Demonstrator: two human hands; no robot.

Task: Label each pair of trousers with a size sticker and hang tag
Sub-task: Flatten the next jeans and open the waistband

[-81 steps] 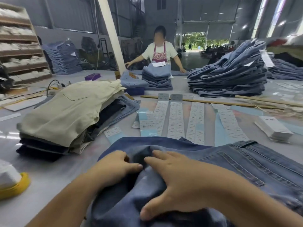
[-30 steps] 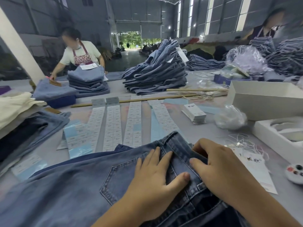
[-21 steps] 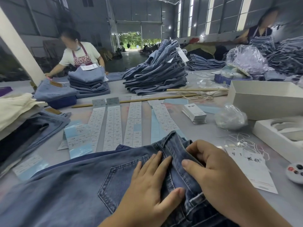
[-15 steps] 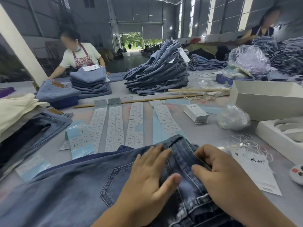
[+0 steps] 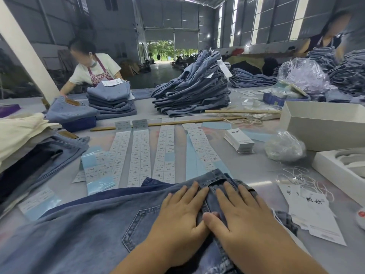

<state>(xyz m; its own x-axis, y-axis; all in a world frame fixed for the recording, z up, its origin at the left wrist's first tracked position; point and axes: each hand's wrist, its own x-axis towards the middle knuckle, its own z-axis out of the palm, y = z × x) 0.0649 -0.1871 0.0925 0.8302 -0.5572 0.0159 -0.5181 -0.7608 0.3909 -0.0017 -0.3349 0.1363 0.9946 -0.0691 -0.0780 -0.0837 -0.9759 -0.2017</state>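
A pair of blue jeans [image 5: 88,224] lies flat on the grey table in front of me, back pocket up, waistband at the right. My left hand [image 5: 177,216] and my right hand [image 5: 241,216] press flat on the waistband side by side, fingers straight, thumbs touching. Several strips of size stickers [image 5: 138,155] lie just beyond the jeans. White hang tags [image 5: 308,210] with strings lie to the right of my right hand, and a small stack of tags [image 5: 239,140] sits farther back.
A pile of folded trousers [image 5: 25,143] stands at the left, a tall jeans stack [image 5: 193,91] at the back. White boxes [image 5: 324,125] and a plastic bag [image 5: 284,146] are at the right. One person [image 5: 92,66] works across the table, another at the far right.
My right hand let go of the waistband fold and now lies flat. Both hands have smoothed the waistband down, side by side.
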